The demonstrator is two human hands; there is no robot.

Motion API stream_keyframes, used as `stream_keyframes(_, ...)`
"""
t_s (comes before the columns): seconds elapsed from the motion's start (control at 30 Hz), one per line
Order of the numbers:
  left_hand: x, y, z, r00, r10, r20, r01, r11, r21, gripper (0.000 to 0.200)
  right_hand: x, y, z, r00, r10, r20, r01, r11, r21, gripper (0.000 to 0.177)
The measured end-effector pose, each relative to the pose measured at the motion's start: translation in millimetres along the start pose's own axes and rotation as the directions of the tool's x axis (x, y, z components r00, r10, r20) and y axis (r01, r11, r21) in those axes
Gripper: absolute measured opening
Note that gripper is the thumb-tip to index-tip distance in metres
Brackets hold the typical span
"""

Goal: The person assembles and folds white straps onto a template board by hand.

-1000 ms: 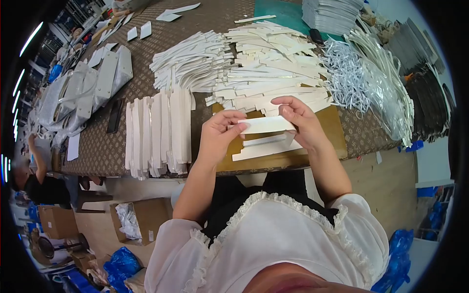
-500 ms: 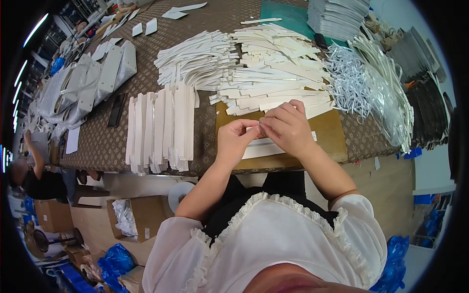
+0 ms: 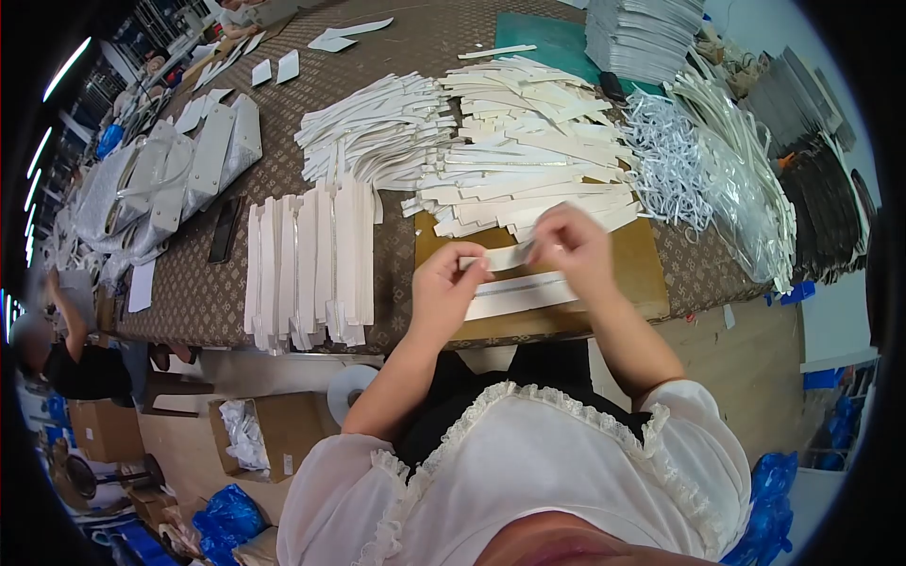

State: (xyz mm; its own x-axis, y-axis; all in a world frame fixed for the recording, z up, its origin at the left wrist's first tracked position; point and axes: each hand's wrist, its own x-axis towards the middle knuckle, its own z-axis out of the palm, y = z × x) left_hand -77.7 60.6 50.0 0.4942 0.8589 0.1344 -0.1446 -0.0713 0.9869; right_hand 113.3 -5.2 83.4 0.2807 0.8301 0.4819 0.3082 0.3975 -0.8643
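My left hand (image 3: 442,291) is closed, pinching one end of a short white strip (image 3: 502,257) between thumb and fingers. The strip's other end reaches the fingertips of my right hand (image 3: 578,250), which are pinched together and blurred by motion. Beneath both hands, a longer white strip (image 3: 524,294) with a dark line along its length lies on a brown board (image 3: 628,269). A large heap of cream strips (image 3: 528,141) rises just beyond my hands, partly over the board's far edge.
Upright bundles of white strips (image 3: 311,264) stand at left, near the table's front edge. White curly scraps (image 3: 665,156) and a clear plastic bag (image 3: 741,208) lie at right. Wrapped white pieces (image 3: 179,170) sit far left. A person (image 3: 80,363) is at the left edge.
My hands have moved apart, the right one up and to the right. The short strip now shows stretched between them, and more of the strip on the board is visible.
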Motion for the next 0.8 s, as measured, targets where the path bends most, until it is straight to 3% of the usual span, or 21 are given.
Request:
stream_keyframes(0.03,1.1,-4.9,-5.9,0.997,-0.074,-0.026,0.071,0.992,-0.105,0.014,1.6,0.7,-13.9,0.925,0.370,-0.086,-0.316,0.876,0.364,0.006)
stream_keyframes(0.1,3.3,-21.5,-25.3,0.993,-0.068,-0.092,0.054,0.987,-0.151,0.014,16.0,9.1,-61.1,0.919,0.342,-0.198,-0.167,0.790,0.590,0.004)
stream_keyframes(0.13,4.4,-30.8,-37.2,0.986,-0.065,-0.155,0.034,0.981,-0.193,0.014,21.3,20.0,-90.2,0.844,0.403,-0.354,-0.139,0.801,0.582,0.010)
stream_keyframes(0.2,4.4,-44.6,-54.4,0.973,-0.063,-0.223,0.010,0.973,-0.232,0.014,27.3,35.5,-154.5,0.824,0.306,-0.476,-0.052,0.879,0.474,0.015)
stream_keyframes(0.27,1.4,-56.4,-66.2,0.964,-0.135,-0.230,0.085,0.973,-0.217,0.013,37.3,56.1,-213.0,0.805,0.267,-0.530,-0.022,0.906,0.423,0.017)
stream_keyframes(0.33,-3.5,-56.4,-68.3,0.954,-0.180,-0.241,0.129,0.969,-0.211,0.012,42.8,70.4,-242.8,0.849,0.113,-0.517,-0.033,0.986,0.162,0.028)
stream_keyframes(0.37,-5.3,-53.9,-66.3,0.950,-0.199,-0.242,0.148,0.966,-0.214,0.012,39.7,78.9,-240.8,0.851,0.120,-0.512,-0.040,0.985,0.165,0.028)
stream_keyframes(0.4,-5.8,-50.7,-62.8,0.946,-0.215,-0.243,0.163,0.962,-0.218,0.011,37.1,88.8,-237.5,0.869,-0.037,-0.494,-0.129,0.946,-0.298,0.031)
stream_keyframes(0.43,-6.6,-46.0,-58.3,0.942,-0.231,-0.245,0.178,0.959,-0.223,0.011,35.9,92.4,-227.1,0.899,-0.170,-0.404,-0.181,0.695,-0.696,0.035)
stream_keyframes(0.47,-8.6,-40.3,-53.0,0.938,-0.236,-0.252,0.180,0.957,-0.225,0.011,35.6,87.5,-209.2,0.934,-0.246,-0.260,-0.185,0.291,-0.939,0.039)
stream_keyframes(0.57,-18.7,-17.9,-31.0,0.974,-0.114,-0.198,0.076,0.978,-0.193,0.010,12.9,25.1,-84.9,0.944,0.226,-0.240,-0.329,0.680,-0.655,0.059)
stream_keyframes(0.63,-28.1,-9.2,-9.3,0.980,-0.055,-0.190,0.033,0.993,-0.116,0.014,-1.5,1.5,-34.2,0.932,0.351,0.085,-0.203,0.704,-0.680,0.057)
stream_keyframes(0.67,-32.5,-3.5,-3.0,0.986,0.012,-0.165,-0.020,0.999,-0.045,0.018,-4.5,4.7,-16.7,0.927,0.364,0.091,-0.211,0.707,-0.675,0.057)
stream_keyframes(0.7,-35.1,5.0,-1.3,0.986,-0.004,-0.169,-0.004,0.999,-0.042,0.018,-9.6,11.4,-1.7,0.967,0.191,0.167,-0.027,0.733,-0.680,0.053)
stream_keyframes(0.73,-36.0,14.5,0.7,0.967,0.256,0.004,-0.253,0.951,0.180,0.023,-14.2,16.2,5.1,0.970,0.014,0.242,0.157,0.725,-0.670,0.050)
stream_keyframes(0.77,-37.0,22.4,2.4,0.863,0.449,0.230,-0.503,0.796,0.336,0.029,-13.5,18.5,5.0,0.969,0.031,0.243,0.144,0.730,-0.668,0.050)
stream_keyframes(0.8,-38.7,29.9,1.8,0.873,0.430,0.230,-0.486,0.808,0.334,0.029,-7.8,20.7,3.7,0.975,-0.001,0.224,0.144,0.766,-0.627,0.045)
